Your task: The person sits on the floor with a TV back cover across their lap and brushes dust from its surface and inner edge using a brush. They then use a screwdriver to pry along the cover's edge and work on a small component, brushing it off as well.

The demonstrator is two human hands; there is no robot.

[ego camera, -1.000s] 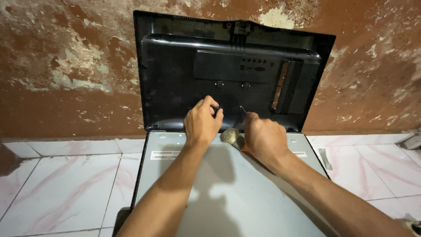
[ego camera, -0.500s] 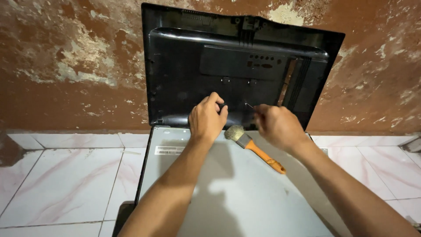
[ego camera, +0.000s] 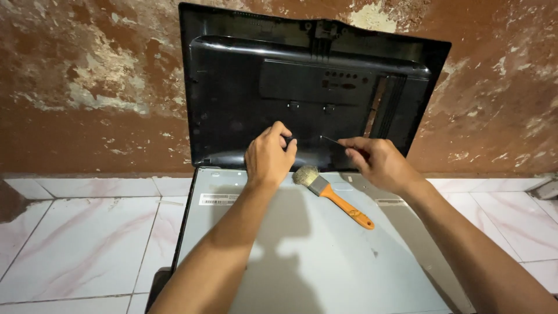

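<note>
From the head view, we're looking down over both forearms at a black plastic back cover [ego camera: 244, 87] propped up against the mottled brown wall [ego camera: 87, 75], its top edge at twelve o'clock and its lower edge meeting the grey metal panel [ego camera: 302, 261] that lies flat on the floor.

Our left hand [ego camera: 268, 156] sits at the cover's lower edge, fingers curled in tight around a small dark part [ego camera: 288, 140] pinched at the fingertips; we can't tell what that part is. Our right hand [ego camera: 375, 161] is just to the three o'clock side of it, fingers closed narrow on a thin dark tool [ego camera: 329, 139], perhaps a fine screwdriver. Its long axis runs nearly level, tip pointing to nine o'clock toward the left hand, stopping just short of it, right in front of the cover's lower band.

Below the hands, a paintbrush [ego camera: 331, 195] lies on the grey panel, touching neither hand. Its long axis runs diagonally: pale bristles toward ten o'clock, orange handle trailing off toward four o'clock.

For labels, we spot a small white rectangular sticker [ego camera: 219, 199] flat on the panel near its upper left corner, at about nine o'clock from the brush. White marbled floor tiles [ego camera: 75, 232] spread out on either side.
</note>
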